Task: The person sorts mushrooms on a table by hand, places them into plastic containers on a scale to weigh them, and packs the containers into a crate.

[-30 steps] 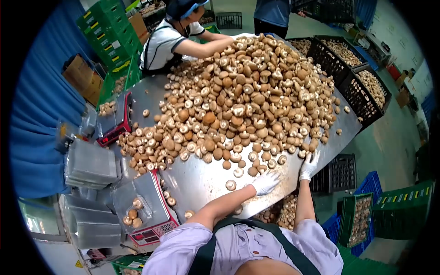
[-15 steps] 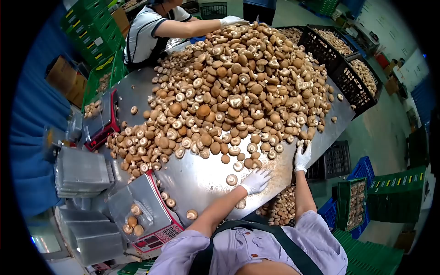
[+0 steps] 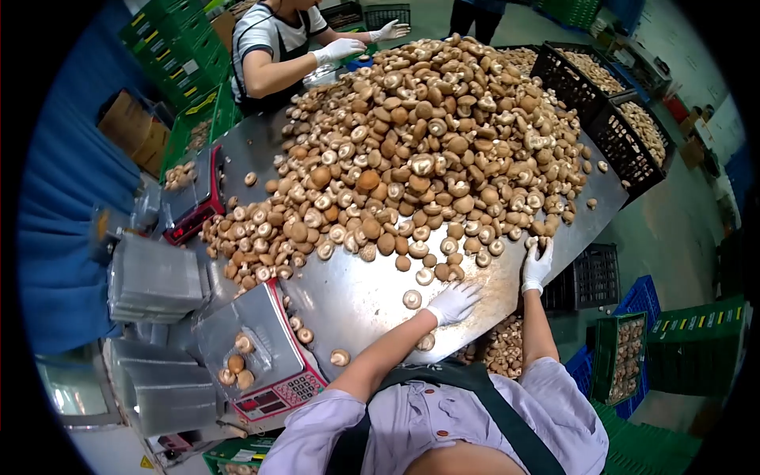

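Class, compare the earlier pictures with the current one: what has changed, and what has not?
The co-worker's nearer hand has come off the mushroom heap and drawn back to the left. The wearer's left hand has shifted slightly left over the metal table, towards a lone mushroom. The right hand remains by the table's edge; the heap looks much the same.
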